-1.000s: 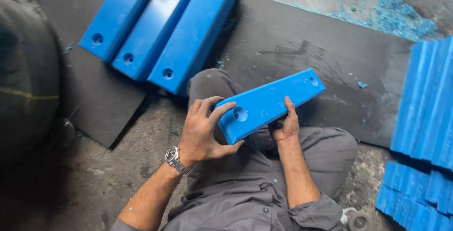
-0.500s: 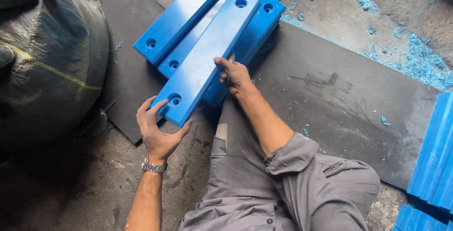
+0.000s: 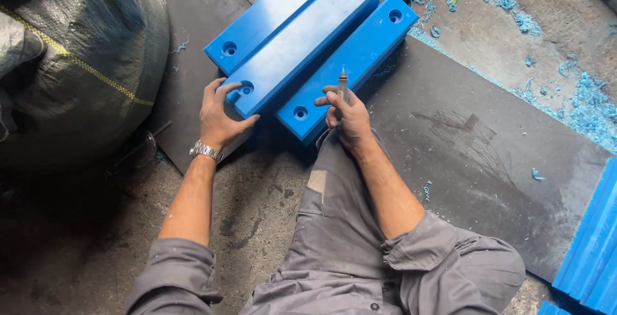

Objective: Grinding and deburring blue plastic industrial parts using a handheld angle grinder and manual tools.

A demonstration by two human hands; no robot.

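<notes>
The left hand (image 3: 222,116) is gripping the near end of the middle long blue plastic block with round holes (image 3: 302,42), fingers curled over its corner and thumb against its front edge. This block is lying on the dark rubber mat (image 3: 475,154), between two similar blue blocks, touching both. The right hand (image 3: 347,117) is pinching a thin metal tool (image 3: 342,85) upright, just beside the right blue block (image 3: 350,64). A grey woven sack (image 3: 77,58) is sitting left of the blocks.
</notes>
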